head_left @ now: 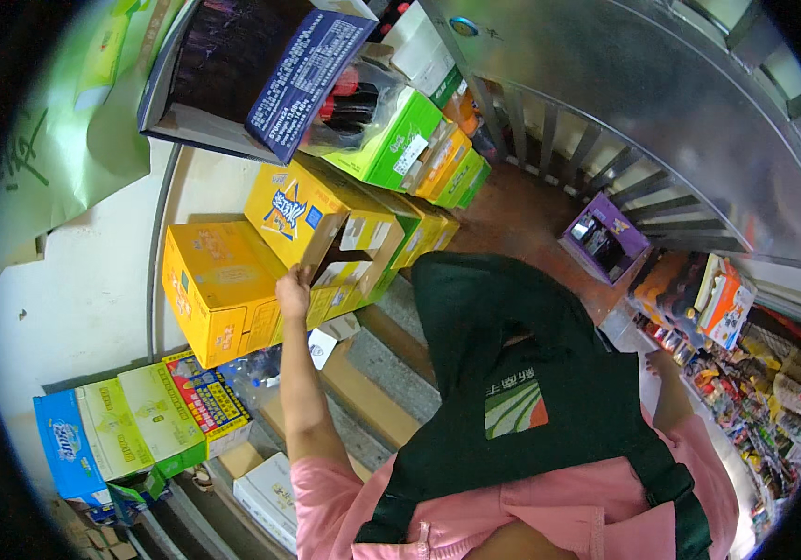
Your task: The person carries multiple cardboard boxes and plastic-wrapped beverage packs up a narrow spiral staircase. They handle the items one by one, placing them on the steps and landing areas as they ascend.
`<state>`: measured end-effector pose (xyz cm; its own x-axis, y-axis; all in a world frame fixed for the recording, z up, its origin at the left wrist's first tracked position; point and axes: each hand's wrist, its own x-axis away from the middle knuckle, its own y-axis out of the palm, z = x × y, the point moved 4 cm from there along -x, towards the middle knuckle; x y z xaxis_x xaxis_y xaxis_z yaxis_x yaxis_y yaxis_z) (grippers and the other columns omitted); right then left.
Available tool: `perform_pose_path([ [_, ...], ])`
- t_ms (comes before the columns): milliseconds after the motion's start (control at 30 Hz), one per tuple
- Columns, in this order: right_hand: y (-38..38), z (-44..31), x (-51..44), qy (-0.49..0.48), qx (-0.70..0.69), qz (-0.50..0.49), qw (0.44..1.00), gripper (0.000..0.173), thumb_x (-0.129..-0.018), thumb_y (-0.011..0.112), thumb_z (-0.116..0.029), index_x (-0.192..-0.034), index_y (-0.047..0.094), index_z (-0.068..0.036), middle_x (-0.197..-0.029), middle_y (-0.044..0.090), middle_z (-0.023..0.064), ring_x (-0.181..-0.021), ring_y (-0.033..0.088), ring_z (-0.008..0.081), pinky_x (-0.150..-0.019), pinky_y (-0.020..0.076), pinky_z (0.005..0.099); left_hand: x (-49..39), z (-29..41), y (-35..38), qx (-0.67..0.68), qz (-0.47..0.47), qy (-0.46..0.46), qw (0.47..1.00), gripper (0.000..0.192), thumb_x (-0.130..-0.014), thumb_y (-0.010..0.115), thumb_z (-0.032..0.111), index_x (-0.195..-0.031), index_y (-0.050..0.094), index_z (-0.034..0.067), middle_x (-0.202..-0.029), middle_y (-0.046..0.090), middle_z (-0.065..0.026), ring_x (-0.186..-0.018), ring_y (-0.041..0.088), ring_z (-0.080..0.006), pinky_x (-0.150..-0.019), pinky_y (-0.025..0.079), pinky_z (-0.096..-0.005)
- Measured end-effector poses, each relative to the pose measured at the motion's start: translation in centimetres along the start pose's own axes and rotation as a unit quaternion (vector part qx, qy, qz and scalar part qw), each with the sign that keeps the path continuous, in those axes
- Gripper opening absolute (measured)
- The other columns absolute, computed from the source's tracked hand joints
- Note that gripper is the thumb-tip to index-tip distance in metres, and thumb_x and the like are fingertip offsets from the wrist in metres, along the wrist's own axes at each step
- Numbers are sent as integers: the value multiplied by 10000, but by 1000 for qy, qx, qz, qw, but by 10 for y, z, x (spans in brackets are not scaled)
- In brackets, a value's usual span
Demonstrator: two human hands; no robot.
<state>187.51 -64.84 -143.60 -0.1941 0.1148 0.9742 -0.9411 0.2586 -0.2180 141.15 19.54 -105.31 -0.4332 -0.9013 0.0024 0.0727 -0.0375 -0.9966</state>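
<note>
My left hand [293, 292] is at the near edge of an opened yellow carton [302, 203], its fingers at the carton's lower corner; whether they grip it is hard to tell. A closed orange-yellow carton [222, 273] stands directly beside that hand. My right hand [661, 365] is low at the right, partly hidden by my apron and sleeve, close to a shelf of small packaged goods [757, 399]. A green carton [400, 143] and dark bottles with red caps in clear plastic [355, 101] stand beyond the yellow carton.
Stairs [372, 378] run down beside the cartons, with a white box [267, 497] on them. Green and blue cartons [155, 416] stand at lower left. A dark blue open carton [309, 77] is at the top. A purple box [603, 238] sits on the floor by a metal railing [582, 150].
</note>
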Motion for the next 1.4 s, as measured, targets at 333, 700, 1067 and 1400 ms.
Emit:
perform_pose_path([
  [333, 25, -192, 87, -338, -130, 99, 927, 312, -917, 628, -245, -1108, 660, 0, -961, 707, 108, -790, 675, 195, -704, 545, 316, -50, -9, -3, 18, -45, 13, 999, 291, -874, 707, 292, -888, 695, 2, -825, 689, -224, -815, 670, -414, -719, 527, -467],
  [700, 27, -239, 134, -305, 112, 135, 936, 317, -889, 589, -333, -984, 711, -56, -869, 703, 212, -790, 686, 380, -710, 527, 459, -21, 15, 3, 26, -8, 13, 1000, 218, -890, 664, 282, -977, 693, 85, -837, 685, -218, -827, 668, -400, -719, 528, -493],
  [1067, 38, -253, 123, -331, 176, 123, 919, 354, -874, 645, -378, -1063, 683, -80, -937, 726, 172, -894, 701, 357, -784, 553, 450, 73, 37, 95, 159, 3, 67, 985, 370, -868, 722, 304, -1164, 696, 84, -1332, 596, -144, -1291, 502, -325, -1110, 343, -473],
  [1400, 123, -414, 243, -432, 228, 50, 871, 341, -925, 670, -283, -1151, 669, -27, -988, 714, 115, -891, 688, 213, -771, 552, 347, 114, -64, 224, 438, 79, -426, 788, 970, -755, 808, 536, -1393, 425, -86, -1306, 561, -284, -1226, 546, -349, -1029, 429, -424],
])
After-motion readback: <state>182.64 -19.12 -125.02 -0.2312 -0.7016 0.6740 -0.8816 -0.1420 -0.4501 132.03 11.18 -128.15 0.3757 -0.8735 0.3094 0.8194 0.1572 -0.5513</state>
